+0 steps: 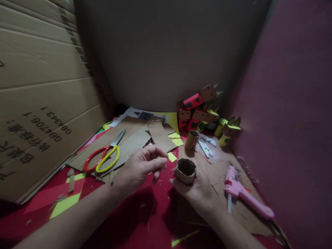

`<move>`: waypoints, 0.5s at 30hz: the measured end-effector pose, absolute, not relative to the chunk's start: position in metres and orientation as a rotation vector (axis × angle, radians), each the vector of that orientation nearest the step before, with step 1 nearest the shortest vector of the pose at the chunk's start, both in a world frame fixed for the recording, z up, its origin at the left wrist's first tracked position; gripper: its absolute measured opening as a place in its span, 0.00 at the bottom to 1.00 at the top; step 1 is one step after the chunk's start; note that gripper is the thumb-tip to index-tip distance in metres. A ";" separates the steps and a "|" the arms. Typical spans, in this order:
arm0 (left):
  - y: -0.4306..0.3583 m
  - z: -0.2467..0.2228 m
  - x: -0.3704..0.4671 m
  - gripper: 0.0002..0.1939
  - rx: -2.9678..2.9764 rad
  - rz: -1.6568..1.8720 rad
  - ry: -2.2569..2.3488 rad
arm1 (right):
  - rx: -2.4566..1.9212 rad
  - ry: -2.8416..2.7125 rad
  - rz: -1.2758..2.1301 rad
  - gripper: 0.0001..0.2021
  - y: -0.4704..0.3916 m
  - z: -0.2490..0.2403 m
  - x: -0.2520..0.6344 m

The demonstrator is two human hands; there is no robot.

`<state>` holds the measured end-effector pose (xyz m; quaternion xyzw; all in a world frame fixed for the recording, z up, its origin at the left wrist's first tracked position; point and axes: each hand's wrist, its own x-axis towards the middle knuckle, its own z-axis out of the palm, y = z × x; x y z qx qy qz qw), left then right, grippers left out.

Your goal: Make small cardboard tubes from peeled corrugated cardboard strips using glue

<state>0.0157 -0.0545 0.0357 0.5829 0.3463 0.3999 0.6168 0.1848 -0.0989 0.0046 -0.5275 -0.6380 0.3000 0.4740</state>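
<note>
My right hand (198,188) is wrapped around a short brown cardboard tube (186,178), its rough-edged opening tilted up toward me. Just left of it, my left hand (146,162) is apart from the tube, with thumb and forefinger drawn together; whether anything small is between them cannot be made out. Beyond the held tube another cardboard tube (191,141) stands upright. Left of my left hand, scissors (106,157) with one red and one yellow handle lie on cardboard sheets (133,138).
A pink glue gun (243,195) lies at right on a cardboard sheet (218,207). White markers (206,145) lie behind the tubes. Several red and yellow paper-tube animal figures (194,122) are heaped at the back. A big carton (46,86) walls the left, a pink wall (290,103) the right.
</note>
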 end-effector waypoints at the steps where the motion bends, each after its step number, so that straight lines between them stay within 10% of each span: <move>1: -0.055 0.037 0.015 0.06 1.377 0.912 0.820 | -1.292 -1.572 0.730 0.11 -0.099 0.005 0.185; 15: -0.068 0.037 0.024 0.09 2.132 0.691 0.708 | -1.249 -1.676 0.767 0.11 -0.100 -0.001 0.187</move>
